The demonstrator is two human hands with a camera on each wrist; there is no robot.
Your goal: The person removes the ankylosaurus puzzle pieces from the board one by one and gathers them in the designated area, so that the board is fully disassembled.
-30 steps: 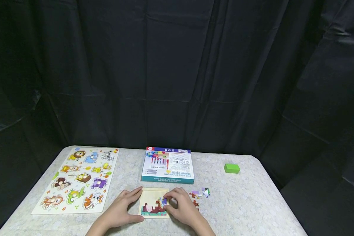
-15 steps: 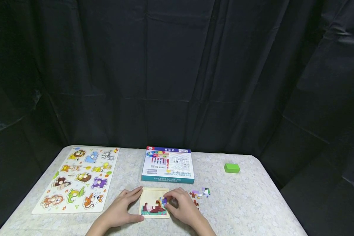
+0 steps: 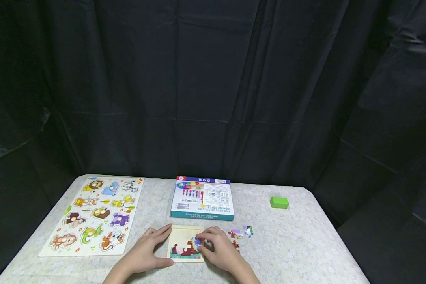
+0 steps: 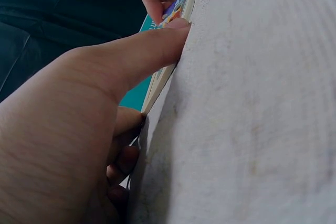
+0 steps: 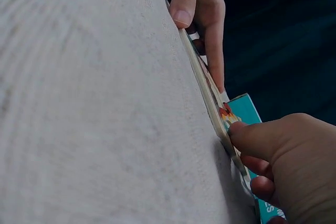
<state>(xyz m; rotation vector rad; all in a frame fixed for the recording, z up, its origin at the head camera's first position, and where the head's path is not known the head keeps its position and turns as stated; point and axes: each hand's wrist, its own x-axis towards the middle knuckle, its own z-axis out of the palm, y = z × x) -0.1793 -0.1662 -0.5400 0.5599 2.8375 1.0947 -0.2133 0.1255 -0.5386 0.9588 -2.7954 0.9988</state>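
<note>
Head view: tray [image 3: 181, 233] gripped by left hand [image 3: 146, 251], purple piece [image 3: 197, 241] pinched between right fingertips [image 3: 202, 236]

In the head view the right hand [image 3: 217, 248] hides part of the purple piece [image 3: 197, 241] it pinches and of the right rim of the puzzle tray [image 3: 186, 227], the finest print [image 3: 218, 192] on the box [image 3: 201, 200] is too small to read, and the bottom edge cuts off the left forearm [image 3: 118, 273] and right forearm [image 3: 247, 274].
</note>
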